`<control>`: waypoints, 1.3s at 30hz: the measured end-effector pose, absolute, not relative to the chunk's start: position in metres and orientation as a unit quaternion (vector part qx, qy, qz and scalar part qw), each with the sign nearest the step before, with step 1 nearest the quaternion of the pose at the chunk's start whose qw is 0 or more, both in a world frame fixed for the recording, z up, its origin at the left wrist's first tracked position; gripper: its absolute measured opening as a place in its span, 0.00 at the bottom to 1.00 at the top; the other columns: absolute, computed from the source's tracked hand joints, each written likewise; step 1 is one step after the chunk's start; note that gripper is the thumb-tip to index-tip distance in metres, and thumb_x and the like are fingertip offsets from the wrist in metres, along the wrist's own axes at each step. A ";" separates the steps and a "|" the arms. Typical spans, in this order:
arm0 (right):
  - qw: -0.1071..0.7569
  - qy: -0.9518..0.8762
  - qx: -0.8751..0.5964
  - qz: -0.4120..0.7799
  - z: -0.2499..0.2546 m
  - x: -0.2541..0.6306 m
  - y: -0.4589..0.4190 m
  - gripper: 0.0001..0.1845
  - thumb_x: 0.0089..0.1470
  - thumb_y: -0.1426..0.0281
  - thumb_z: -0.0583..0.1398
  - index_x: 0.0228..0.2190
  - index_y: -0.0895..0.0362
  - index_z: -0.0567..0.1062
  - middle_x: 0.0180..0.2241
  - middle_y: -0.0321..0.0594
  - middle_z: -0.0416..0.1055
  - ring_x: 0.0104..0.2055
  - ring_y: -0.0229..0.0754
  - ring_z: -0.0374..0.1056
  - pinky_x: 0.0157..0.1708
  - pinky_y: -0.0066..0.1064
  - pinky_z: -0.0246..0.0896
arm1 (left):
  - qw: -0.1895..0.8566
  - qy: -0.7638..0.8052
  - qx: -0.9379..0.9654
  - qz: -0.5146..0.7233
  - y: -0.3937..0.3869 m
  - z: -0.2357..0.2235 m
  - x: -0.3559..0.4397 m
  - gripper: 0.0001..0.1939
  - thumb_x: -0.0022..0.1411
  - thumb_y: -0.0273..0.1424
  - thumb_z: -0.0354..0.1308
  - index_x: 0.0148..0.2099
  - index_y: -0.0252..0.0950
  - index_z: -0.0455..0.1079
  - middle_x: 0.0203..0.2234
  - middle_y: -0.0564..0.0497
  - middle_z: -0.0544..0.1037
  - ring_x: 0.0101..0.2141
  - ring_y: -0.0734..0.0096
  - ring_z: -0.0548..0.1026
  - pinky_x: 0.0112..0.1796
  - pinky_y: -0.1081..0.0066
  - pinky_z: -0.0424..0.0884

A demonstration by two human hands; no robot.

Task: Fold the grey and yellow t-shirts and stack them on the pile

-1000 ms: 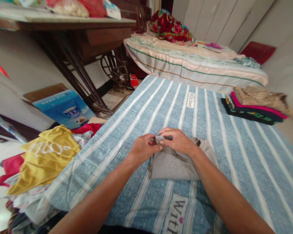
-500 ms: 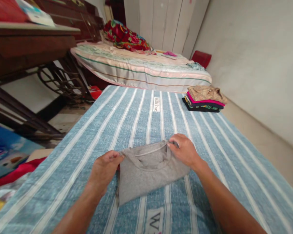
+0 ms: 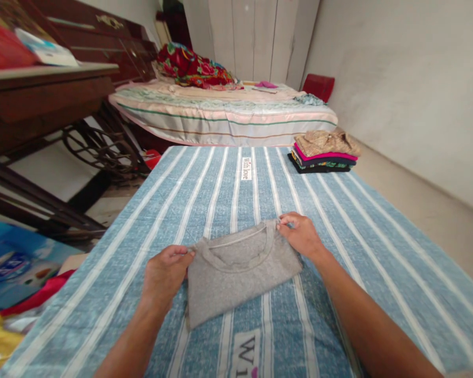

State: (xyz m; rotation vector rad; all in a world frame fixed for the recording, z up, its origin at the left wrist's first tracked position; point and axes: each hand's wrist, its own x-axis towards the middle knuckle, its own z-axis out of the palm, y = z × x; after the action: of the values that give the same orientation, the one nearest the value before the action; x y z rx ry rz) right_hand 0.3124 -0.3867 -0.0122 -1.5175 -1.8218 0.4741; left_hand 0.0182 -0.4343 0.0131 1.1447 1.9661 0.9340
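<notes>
A grey T-shirt point(image 3: 240, 278), folded into a compact rectangle with its round neckline facing away from me, lies slightly askew on the blue-and-white striped cloth point(image 3: 142, 231). My left hand point(image 3: 167, 273) pinches its far left corner between thumb and fingers. At the far right corner, beside the collar, my right hand point(image 3: 301, 233) grips the fabric in the same way. The stretch of shirt between both hands looks smooth. Some of the fingertips are hidden by the thumbs and the cloth.
A stack of folded clothes point(image 3: 325, 152) stands at the far right corner of the striped cloth. Beyond is a bed point(image 3: 220, 115) with a red floral blanket point(image 3: 193, 65). On the left are a treadle sewing table point(image 3: 47, 94), a blue box point(image 3: 19, 262) and loose clothes point(image 3: 3, 336).
The shirt's collar has been drawn out flatter and wider. My right hand has shifted slightly along the far right corner, and the camera view has tilted up a little.
</notes>
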 end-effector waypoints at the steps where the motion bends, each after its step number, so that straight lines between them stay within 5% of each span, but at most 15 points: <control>1: 0.350 -0.704 -0.595 0.170 -0.014 0.313 -0.387 0.07 0.49 0.72 0.58 0.20 0.55 0.71 0.28 0.36 0.70 0.33 0.38 0.66 0.35 0.29 0.58 | 0.310 0.763 0.457 0.337 -0.434 0.013 0.018 0.12 0.44 0.40 0.57 0.29 0.38 0.65 0.16 0.56 0.72 0.19 0.69 0.69 0.23 0.72 0.63; 6: 0.312 -0.718 -0.607 0.134 -0.020 0.311 -0.389 0.09 0.46 0.74 0.59 0.17 0.55 0.69 0.23 0.35 0.67 0.30 0.39 0.63 0.33 0.30 0.55 | 0.161 0.785 0.552 0.230 -0.436 0.014 0.019 0.07 0.50 0.38 0.53 0.31 0.41 0.64 0.17 0.55 0.73 0.25 0.64 0.74 0.28 0.70 0.63; 17: 0.286 -0.725 -0.627 0.020 -0.019 0.305 -0.397 0.10 0.47 0.75 0.57 0.17 0.55 0.66 0.22 0.38 0.65 0.28 0.41 0.62 0.31 0.32 0.54 | 0.114 0.788 0.586 0.148 -0.441 0.009 0.019 0.13 0.58 0.39 0.48 0.44 0.39 0.64 0.22 0.53 0.75 0.31 0.59 0.76 0.31 0.69 0.65; 22: 0.326 -0.719 -0.614 -0.022 -0.016 0.304 -0.401 0.09 0.51 0.70 0.56 0.20 0.55 0.67 0.26 0.41 0.67 0.34 0.44 0.63 0.38 0.34 0.56 | -0.003 0.736 0.646 0.201 -0.457 0.012 0.031 0.16 0.60 0.37 0.47 0.46 0.34 0.64 0.36 0.42 0.75 0.39 0.55 0.74 0.39 0.62 0.68; 28: 0.265 -0.730 -0.625 0.081 -0.017 0.315 -0.394 0.22 0.59 0.63 0.49 0.16 0.54 0.65 0.22 0.40 0.65 0.32 0.42 0.64 0.38 0.34 0.57 | -0.036 0.578 0.774 0.256 -0.475 0.001 0.064 0.12 0.61 0.31 0.48 0.47 0.36 0.66 0.54 0.39 0.65 0.56 0.53 0.62 0.52 0.54 0.64; 34: 0.256 -0.749 -0.598 0.126 -0.025 0.328 -0.389 0.18 0.56 0.69 0.52 0.17 0.55 0.72 0.34 0.41 0.73 0.46 0.42 0.66 0.53 0.36 0.53 | -0.056 0.588 0.789 0.171 -0.474 -0.013 0.072 0.17 0.63 0.32 0.47 0.51 0.31 0.66 0.56 0.37 0.65 0.58 0.51 0.60 0.52 0.52 0.64; 39: 0.258 -0.747 -0.593 0.152 -0.028 0.325 -0.389 0.16 0.51 0.72 0.55 0.15 0.54 0.72 0.33 0.39 0.74 0.46 0.41 0.67 0.56 0.38 0.51 | -0.099 0.588 0.789 0.144 -0.474 -0.016 0.072 0.19 0.64 0.35 0.46 0.52 0.31 0.66 0.57 0.38 0.64 0.58 0.52 0.60 0.52 0.53 0.64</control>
State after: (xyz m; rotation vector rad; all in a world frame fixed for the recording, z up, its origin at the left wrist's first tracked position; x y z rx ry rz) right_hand 0.3253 -0.3886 -0.0284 -1.6088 -2.0249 0.4126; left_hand 0.0721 -0.4736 -0.0160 2.6496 1.9747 0.4849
